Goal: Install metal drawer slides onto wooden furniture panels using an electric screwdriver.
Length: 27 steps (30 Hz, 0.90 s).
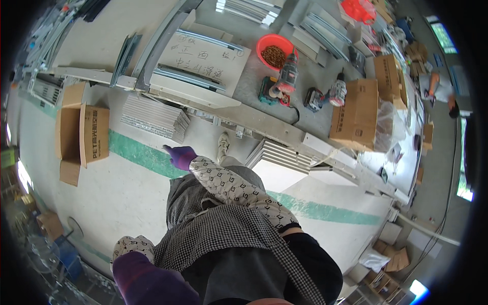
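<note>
My right hand (180, 156), in a purple glove, reaches across my body to the left. One finger sticks out to the side, and nothing shows in the hand. Below it are the pale floor (134, 203) and a green painted stripe (142, 152). Nearest to it lies a stack of white panels (152, 119), apart from the hand. My left hand (152, 282), also purple-gloved, is close at the lower left, with its patterned sleeve cover (133, 246) behind it. Its fingers cannot be made out.
An open cardboard box (94, 134) stands on the floor at left. Ahead runs a workbench (244, 114) with a red bowl of small brown pieces (274, 51), a drill (288, 73), another drill (338, 91) and cartons (356, 114). More panels (279, 170) lean beneath it. Another person (439, 89) is far right.
</note>
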Tool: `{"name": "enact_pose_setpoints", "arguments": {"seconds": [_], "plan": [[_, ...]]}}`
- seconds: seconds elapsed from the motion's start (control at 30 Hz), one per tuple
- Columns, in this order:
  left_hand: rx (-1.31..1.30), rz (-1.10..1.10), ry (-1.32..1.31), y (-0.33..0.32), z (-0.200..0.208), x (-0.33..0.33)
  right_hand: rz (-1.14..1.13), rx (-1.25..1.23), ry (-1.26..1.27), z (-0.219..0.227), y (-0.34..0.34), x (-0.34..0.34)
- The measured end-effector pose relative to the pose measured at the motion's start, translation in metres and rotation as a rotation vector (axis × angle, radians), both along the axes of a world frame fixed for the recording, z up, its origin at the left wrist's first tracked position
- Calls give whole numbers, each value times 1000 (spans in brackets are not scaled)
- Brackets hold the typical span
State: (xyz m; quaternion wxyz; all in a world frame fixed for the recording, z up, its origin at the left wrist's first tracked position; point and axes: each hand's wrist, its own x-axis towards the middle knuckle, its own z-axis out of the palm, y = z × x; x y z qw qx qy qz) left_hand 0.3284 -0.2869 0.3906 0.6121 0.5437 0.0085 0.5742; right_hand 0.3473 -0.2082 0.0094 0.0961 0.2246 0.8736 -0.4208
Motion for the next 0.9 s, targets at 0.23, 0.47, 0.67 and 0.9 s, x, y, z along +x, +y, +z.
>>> {"name": "enact_pose_setpoints", "arguments": {"seconds": [0.23, 0.47, 0.67, 0.9], "plan": [[46, -252, 119, -94, 5, -26, -817, -103, -268, -136, -71, 216], [26, -370, 52, -203, -2, -27, -1184, -86, -625, -126, -240, 367], [99, -427, 59, -250, 21, -41, -1089, -271, -630, -159, -293, 380], [146, -964, 958, -285, 73, -12, -1055, -351, -112, -78, -232, 233]]}}
